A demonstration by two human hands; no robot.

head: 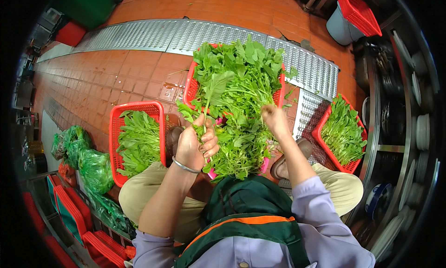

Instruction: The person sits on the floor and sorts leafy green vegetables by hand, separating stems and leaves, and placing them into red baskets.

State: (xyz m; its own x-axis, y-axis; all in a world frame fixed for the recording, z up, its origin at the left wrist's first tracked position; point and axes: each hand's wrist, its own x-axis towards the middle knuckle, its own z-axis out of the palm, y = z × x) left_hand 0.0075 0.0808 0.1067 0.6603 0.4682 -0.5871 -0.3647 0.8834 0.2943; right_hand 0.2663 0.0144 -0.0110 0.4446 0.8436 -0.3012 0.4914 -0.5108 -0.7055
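Note:
My left hand [199,142], with a metal bangle at the wrist, grips the stems of a few leafy greens [215,89] held upright, their leaves above the fist. Over the right edge of a heap of greens [240,142] is my right hand [274,119], its fingers curled down among stems; whether it holds any is hidden. That heap lies in front of my apron, with bits of a pink container [265,165] showing at its sides. Just beyond it stands a red plastic basket [190,85] piled high with greens [240,66].
Left of my knee is a red basket [162,128] of greens; another red basket [318,132] stands right, beside metal shelving [374,118] with plates. Green plastic bags [94,167] lie at left. Perforated metal grating [212,33] crosses the tiled floor. A bucket [341,27] stands far right.

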